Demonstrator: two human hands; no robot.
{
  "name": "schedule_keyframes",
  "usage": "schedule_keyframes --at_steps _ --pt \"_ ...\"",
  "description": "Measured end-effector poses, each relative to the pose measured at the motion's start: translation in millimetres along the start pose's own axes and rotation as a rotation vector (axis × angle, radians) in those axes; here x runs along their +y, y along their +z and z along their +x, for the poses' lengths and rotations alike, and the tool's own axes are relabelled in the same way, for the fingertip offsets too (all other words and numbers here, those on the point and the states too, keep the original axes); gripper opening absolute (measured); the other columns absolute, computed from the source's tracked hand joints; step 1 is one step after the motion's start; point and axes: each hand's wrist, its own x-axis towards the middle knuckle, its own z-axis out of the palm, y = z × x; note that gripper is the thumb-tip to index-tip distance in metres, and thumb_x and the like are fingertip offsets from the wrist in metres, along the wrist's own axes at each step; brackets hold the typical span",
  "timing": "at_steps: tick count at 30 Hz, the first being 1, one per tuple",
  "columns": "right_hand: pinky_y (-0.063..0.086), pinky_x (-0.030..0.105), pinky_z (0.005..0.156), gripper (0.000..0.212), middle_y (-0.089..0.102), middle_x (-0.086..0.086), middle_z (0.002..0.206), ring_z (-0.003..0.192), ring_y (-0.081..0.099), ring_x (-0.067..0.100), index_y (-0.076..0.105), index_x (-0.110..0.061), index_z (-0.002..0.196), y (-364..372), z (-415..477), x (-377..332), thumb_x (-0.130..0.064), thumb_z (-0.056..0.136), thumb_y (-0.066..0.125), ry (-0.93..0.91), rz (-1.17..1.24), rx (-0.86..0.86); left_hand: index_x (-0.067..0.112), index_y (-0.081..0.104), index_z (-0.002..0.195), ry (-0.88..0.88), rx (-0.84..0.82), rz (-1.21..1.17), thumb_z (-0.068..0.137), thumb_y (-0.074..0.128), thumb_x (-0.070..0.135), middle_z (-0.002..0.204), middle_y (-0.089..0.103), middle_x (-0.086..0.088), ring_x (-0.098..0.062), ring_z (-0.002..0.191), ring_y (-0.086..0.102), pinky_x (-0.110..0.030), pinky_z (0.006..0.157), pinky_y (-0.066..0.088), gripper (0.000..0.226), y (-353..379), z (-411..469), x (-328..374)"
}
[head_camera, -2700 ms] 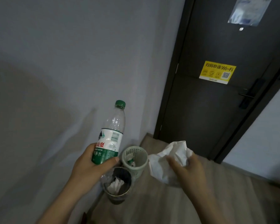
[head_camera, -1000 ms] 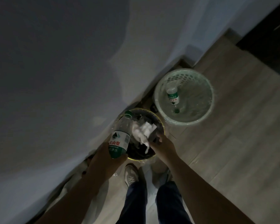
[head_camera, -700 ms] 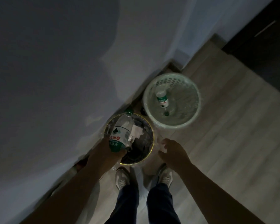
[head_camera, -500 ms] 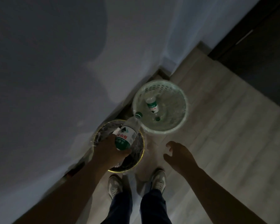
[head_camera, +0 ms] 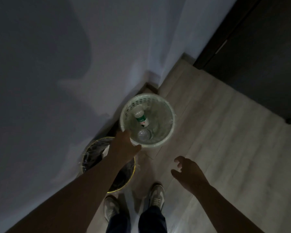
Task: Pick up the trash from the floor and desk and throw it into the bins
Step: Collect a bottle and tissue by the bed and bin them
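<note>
White basket bin (head_camera: 173, 122): lattice-walled and lined with clear film, it stands on the floor where the wall steps out. Its far-left rim sits close to the wall and its right side faces open planks.
Labelled bottle (head_camera: 141, 118): lies tilted inside the basket, its green-and-white label facing up.
Clear bottle (head_camera: 145, 135): seen end-on within the basket's mouth, by the near rim and just beyond the left fingertips, with no hand on it. Whether it rests on the bottom cannot be told.
Left hand (head_camera: 124, 145): reaches over the basket's near-left rim with the fingers stretched out and the thumb to the side, holding nothing.
Right hand (head_camera: 188, 172): hangs over bare floor to the right of both bins, well apart from the left hand. Its fingers are loosely curled and it is empty.
Dark bin (head_camera: 120, 188): gold-rimmed with a clear bag liner, just beside the basket on its near-left and tight along the wall. The left forearm crosses its mouth and hides much of it.
Wall (head_camera: 57, 64): grey, closing off the whole left side.
Floor (head_camera: 225, 148): pale wood planks, wide open to the right of the bins.
Door (head_camera: 259, 56): dark, with its frame edge at the upper right.
Shoes (head_camera: 155, 197): light trainers, planted just short of the dark bin.
</note>
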Motion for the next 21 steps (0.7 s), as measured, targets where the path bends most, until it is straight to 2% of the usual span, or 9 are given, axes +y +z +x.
schedule_keyframes --at_steps 3,7,11,13,14,17,19,21 --pt "0.047 0.028 0.095 0.046 0.056 0.001 0.123 0.109 0.055 0.014 0.048 -0.021 0.132 -6.6 -10.2 -8.2 -0.032 0.09 0.061 -0.009 0.0 0.018 0.014 0.056 0.113 0.108 -0.02 0.063 0.076 0.066 0.039 0.108 0.063 -0.006 -0.023 0.101 0.061 -0.032 0.08 0.048 0.045 -14.7 -11.8 -3.2" --pt "0.047 0.026 0.093 0.044 0.056 0.0 0.119 0.106 0.055 0.013 0.049 -0.021 0.131 -19.7 -30.4 -31.1 -0.032 0.09 0.061 -0.041 -0.002 0.047 0.013 0.061 0.103 0.229 -0.017 0.141 0.068 0.052 0.045 0.103 0.063 -0.005 -0.022 0.1 0.059 -0.03 0.081 0.046 0.048 -42.4 -35.9 -7.2" --pt "0.044 0.022 0.09 0.043 0.055 -0.002 0.115 0.103 0.054 0.011 0.05 -0.021 0.13 -40.6 -61.6 -65.0 -0.033 0.09 0.061 -0.099 -0.042 0.097 0.009 0.062 0.081 0.324 0.032 0.199 0.065 0.046 0.043 0.08 0.063 -0.008 -0.027 0.079 0.063 -0.031 0.066 0.047 0.041 -86.1 -70.8 -3.5" --pt "0.043 0.022 0.092 0.044 0.054 -0.003 0.117 0.105 0.053 0.011 0.049 -0.022 0.131 -53.6 -80.3 -85.6 -0.034 0.091 0.06 -0.134 -0.059 0.119 0.011 0.062 0.074 0.371 0.025 0.241 0.063 0.042 0.046 0.071 0.063 -0.005 -0.026 0.069 0.065 -0.025 0.058 0.046 0.041 -114.7 -90.2 4.1" --pt "0.042 0.021 0.094 0.045 0.054 -0.003 0.12 0.109 0.052 0.01 0.048 -0.023 0.133 -60.9 -91.0 -96.2 -0.034 0.091 0.06 -0.158 -0.079 0.129 0.012 0.063 0.079 0.389 0.018 0.264 0.065 0.043 0.047 0.076 0.064 -0.004 -0.025 0.073 0.065 -0.023 0.06 0.043 0.043 -132.0 -102.3 11.1" --pt "0.037 0.019 0.097 0.047 0.053 -0.003 0.128 0.119 0.049 0.01 0.045 -0.024 0.136 -85.4 -125.0 -129.0 -0.035 0.092 0.057 -0.247 -0.162 0.17 0.015 0.058 0.112 0.391 0.0 0.364 0.083 0.057 0.041 0.109 0.059 -0.002 -0.022 0.102 0.059 -0.025 0.077 0.04 0.039 -181.5 -137.7 28.1" --pt "0.038 0.019 0.097 0.045 0.054 -0.004 0.128 0.119 0.05 0.01 0.046 -0.025 0.135 -106.8 -150.0 -152.7 -0.035 0.092 0.057 -0.309 -0.213 0.205 0.015 0.056 0.116 0.408 0.011 0.373 0.085 0.059 0.04 0.113 0.058 -0.002 -0.021 0.106 0.057 -0.028 0.085 0.042 0.04 -217.7 -162.7 40.2" --pt "0.04 0.022 0.099 0.046 0.055 -0.004 0.129 0.119 0.052 0.01 0.047 -0.026 0.134 -131.5 -178.3 -175.6 -0.034 0.091 0.059 -0.357 -0.236 0.242 0.015 0.056 0.119 0.432 0.036 0.356 0.08 0.05 0.052 0.116 0.059 -0.003 -0.021 0.106 0.057 -0.03 0.089 0.045 0.054 -251.7 -188.9 51.7"
